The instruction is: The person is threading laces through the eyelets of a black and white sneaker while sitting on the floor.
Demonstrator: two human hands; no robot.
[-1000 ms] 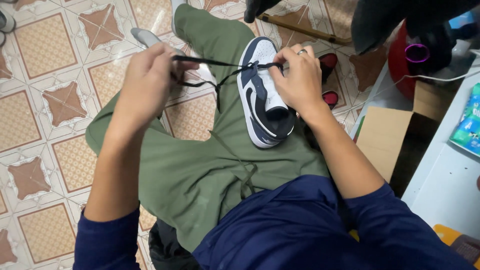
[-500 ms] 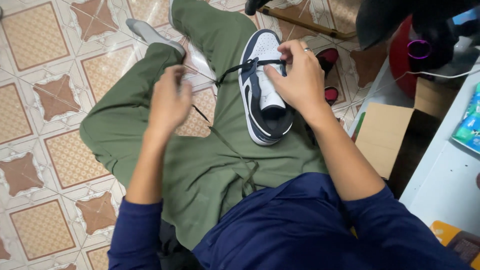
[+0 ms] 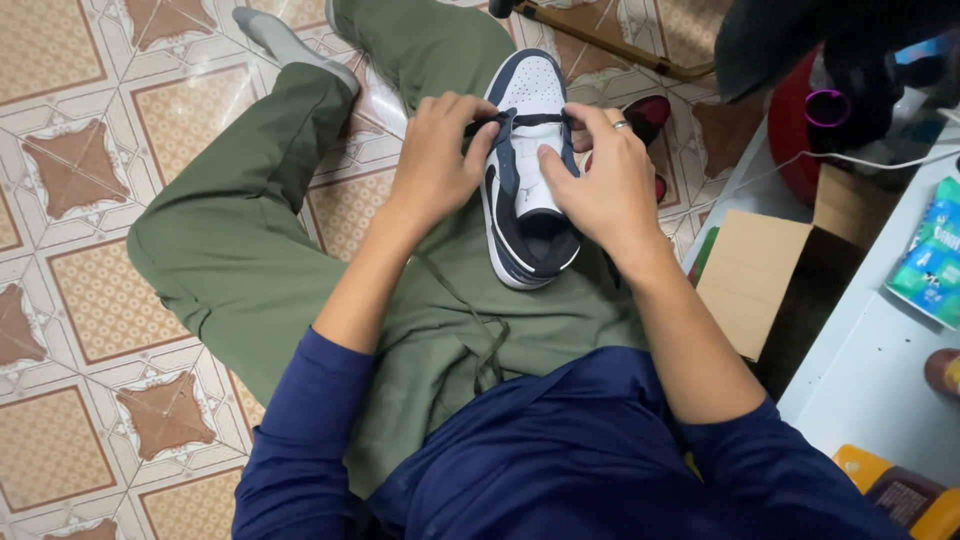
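Note:
A navy and white sneaker [image 3: 527, 190] rests on my right thigh, toe pointing away from me. A black lace [image 3: 538, 120] crosses its front eyelets. My left hand [image 3: 437, 160] presses against the shoe's left side, fingers pinching the lace end by the eyelets. My right hand [image 3: 600, 180], with a ring on one finger, grips the shoe's right side, thumb on the white tongue and fingers on the lace. I sit on the floor in green trousers [image 3: 270, 250] and a dark blue top.
Patterned floor tiles [image 3: 90, 300] lie to the left. A cardboard box [image 3: 752, 280] and a white surface [image 3: 880, 350] with packets stand at the right. A red round object [image 3: 800, 130] and a wooden stick [image 3: 620, 50] sit beyond the shoe.
My left hand, which had pulled the lace out to the left, has come back to the shoe and now holds the lace at the eyelets. The right hand stayed on the shoe.

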